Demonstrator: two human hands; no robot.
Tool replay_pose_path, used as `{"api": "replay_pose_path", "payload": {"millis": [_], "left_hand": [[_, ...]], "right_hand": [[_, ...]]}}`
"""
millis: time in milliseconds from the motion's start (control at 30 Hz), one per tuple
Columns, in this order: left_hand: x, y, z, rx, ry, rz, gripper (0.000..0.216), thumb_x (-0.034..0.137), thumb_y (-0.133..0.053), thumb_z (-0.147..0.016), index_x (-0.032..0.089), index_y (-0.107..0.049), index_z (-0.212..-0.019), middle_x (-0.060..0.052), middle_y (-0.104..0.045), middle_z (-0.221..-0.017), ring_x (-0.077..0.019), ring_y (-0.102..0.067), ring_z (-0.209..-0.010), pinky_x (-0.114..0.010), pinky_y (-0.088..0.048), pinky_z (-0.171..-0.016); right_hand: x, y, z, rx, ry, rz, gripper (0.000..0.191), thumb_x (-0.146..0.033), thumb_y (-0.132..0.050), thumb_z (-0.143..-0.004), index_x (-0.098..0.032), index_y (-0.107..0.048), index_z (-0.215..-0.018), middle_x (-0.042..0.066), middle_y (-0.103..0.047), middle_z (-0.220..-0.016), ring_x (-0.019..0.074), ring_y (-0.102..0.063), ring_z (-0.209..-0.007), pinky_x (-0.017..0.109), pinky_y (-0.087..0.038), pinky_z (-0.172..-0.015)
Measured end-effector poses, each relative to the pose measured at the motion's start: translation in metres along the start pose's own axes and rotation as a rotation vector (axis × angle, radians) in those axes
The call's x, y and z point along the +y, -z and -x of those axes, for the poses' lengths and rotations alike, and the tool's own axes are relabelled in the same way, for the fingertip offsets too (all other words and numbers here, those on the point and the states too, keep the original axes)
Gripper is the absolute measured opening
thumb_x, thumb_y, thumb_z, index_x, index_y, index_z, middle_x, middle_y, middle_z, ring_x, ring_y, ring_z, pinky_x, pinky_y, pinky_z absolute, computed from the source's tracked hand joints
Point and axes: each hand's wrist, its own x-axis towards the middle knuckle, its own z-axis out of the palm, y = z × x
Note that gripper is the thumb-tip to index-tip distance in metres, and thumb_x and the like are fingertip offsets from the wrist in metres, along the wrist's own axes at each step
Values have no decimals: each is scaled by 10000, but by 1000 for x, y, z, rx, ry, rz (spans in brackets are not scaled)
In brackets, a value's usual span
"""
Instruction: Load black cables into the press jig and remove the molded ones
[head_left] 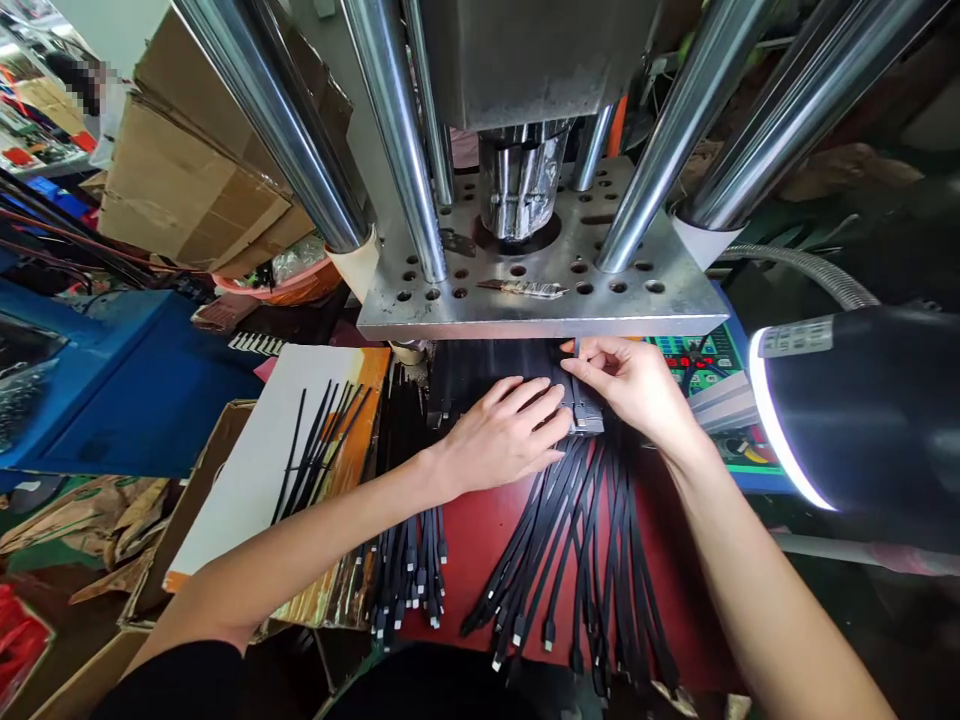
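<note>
My left hand [510,435] lies palm down with its fingers spread over the front of a dark fixture [487,375] below the press plate. From the fixture's front edge a fan of flat black USB cables [551,545] hangs over the red table top. At the fixture's right side, my right hand [634,385] has thumb and forefinger pinched together just under the plate. What is between those fingertips is too small to make out. A second bundle of black cables [409,560], with pale metal plug ends, lies left of the fan.
Above my hands is the steel press plate [540,310], with shiny guide columns [397,140]. A white board [262,430] with several black cable ties is on the left. At the right stand a ring-lit lamp [795,420] and a green control panel [697,360].
</note>
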Motion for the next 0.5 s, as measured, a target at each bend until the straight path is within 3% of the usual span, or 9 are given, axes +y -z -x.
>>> {"api": "replay_pose_path", "payload": {"millis": [100, 233, 300, 367, 500], "left_hand": [[11, -2, -1, -6, 35, -37, 529, 506, -636, -1093, 143, -643, -1477, -231, -650, -1576, -378, -564, -1527, -554, -414, -1283], [25, -7, -2, -6, 111, -75, 516, 451, -629, -1099, 130, -621, -1503, -258, -610, -1615, -397, -535, -1560, -581, -395, -1298], [32, -9, -2, -12, 138, -109, 510, 395, -625, -1102, 99, -603, -1516, -289, -585, -1627, -422, -534, -1562, -595, -401, -1291], [37, -9, -2, -23, 151, -119, 515, 364, -623, -1101, 88, -585, -1534, -307, -556, -1648, -433, -522, -1572, -603, -402, -1288], [37, -4, -7, -49, 181, -42, 642, 482, -638, -1087, 56, -562, -1562, -334, -488, -1693, -452, -462, -1614, -623, -378, -1303]], "right_hand": [[-1, -2, -4, 26, 17, 35, 393, -574, -729, -937, -185, -785, -927, 53, -751, -786, 168, -565, -616, 338, -468, -668], [-7, 1, 5, 101, 52, 137, 320, -506, -708, -976, -200, -754, -894, 84, -770, -881, 190, -609, -649, 365, -530, -720], [-11, 6, 23, 145, 120, 260, 264, -411, -630, -1025, -203, -792, -1018, 113, -767, -1000, 235, -687, -805, 385, -570, -803], [-14, 10, 45, 109, 218, 423, 332, -280, -515, -1050, -212, -822, -1156, 135, -738, -1105, 265, -712, -968, 399, -585, -866], [-18, 8, 66, -17, 235, 739, 505, -161, -420, -1049, -205, -802, -1377, 143, -690, -1043, 274, -680, -879, 383, -552, -714]]}}
